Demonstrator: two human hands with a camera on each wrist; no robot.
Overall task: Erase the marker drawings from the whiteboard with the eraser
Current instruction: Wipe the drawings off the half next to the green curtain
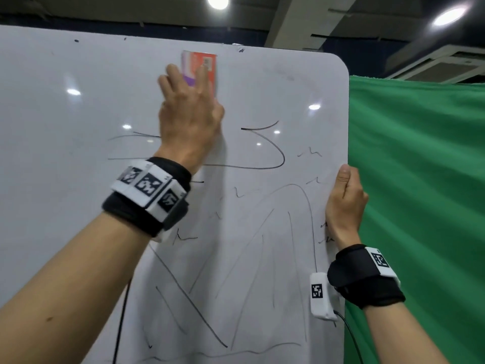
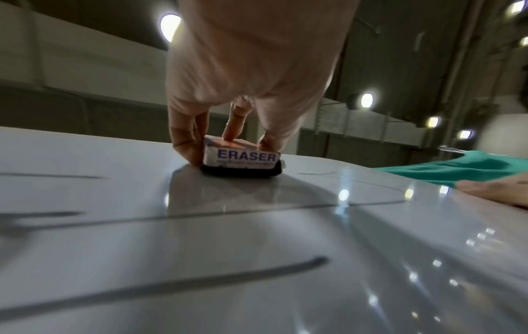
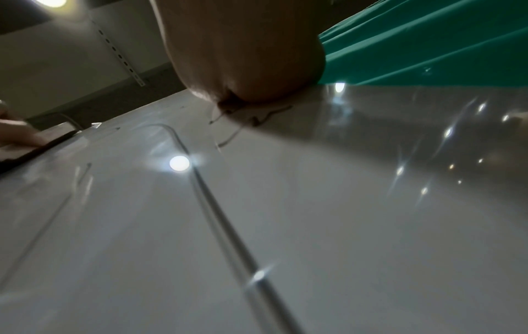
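A large whiteboard (image 1: 65, 153) stands upright before me, with black marker drawings (image 1: 262, 164) over its middle and lower part. My left hand (image 1: 187, 111) grips the eraser (image 1: 202, 67), an orange and white block marked ERASER (image 2: 243, 158), and presses its dark felt flat on the board near the top edge. The area around it shows only faint smears. My right hand (image 1: 345, 203) grips the whiteboard's right edge, thumb on the front face and fingers hidden behind. In the right wrist view the right hand (image 3: 245, 56) sits on the whiteboard (image 3: 342, 226) beside marker drawings (image 3: 217, 203).
A green cloth (image 1: 420, 206) hangs behind the board on the right. Ceiling lights (image 1: 217, 1) shine overhead and glare on the glossy board. Black cables (image 1: 120, 324) run from the wrist cameras down along my arms.
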